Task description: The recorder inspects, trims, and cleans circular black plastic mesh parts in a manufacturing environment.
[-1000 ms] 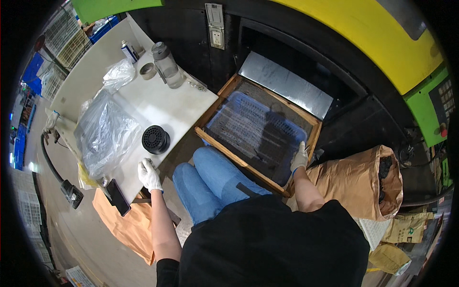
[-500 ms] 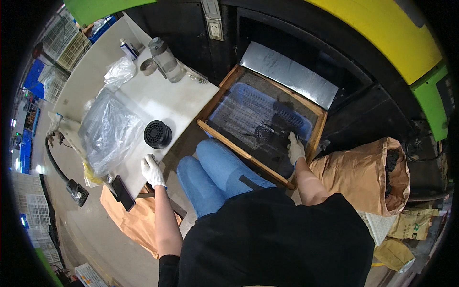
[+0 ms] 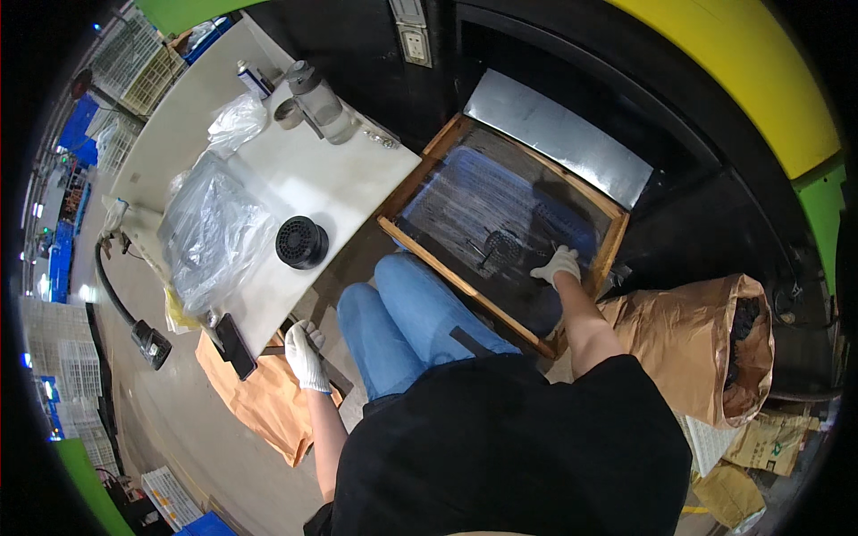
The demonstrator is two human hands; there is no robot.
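My left hand (image 3: 307, 355), in a white glove, hangs beside the front edge of the white table (image 3: 357, 192), near my knee. Its fingers are curled closed, and whatever they may hold is hidden. Over the wooden-framed tray (image 3: 431, 269), my right hand (image 3: 559, 264), also gloved, reaches in with fingers stretched out to the left. Just beyond those fingertips lies a round black perforated part (image 3: 502, 246) with thin stems. A black cylindrical piece with a holed top (image 3: 302, 242) stands on the table near its edge.
Clear plastic bags (image 3: 210, 237), a water bottle (image 3: 322, 105), a tape roll (image 3: 289, 113) and a phone (image 3: 235, 347) are on the table. A brown paper sack (image 3: 684, 335) with black pieces stands at right. Dark machine panels rise behind the tray, beside a metal plate (image 3: 559, 134).
My left hand has moved down from the table edge toward my lap. The right hand has flattened, its fingers now pointing left, and the round black part's stems lie in a different direction.
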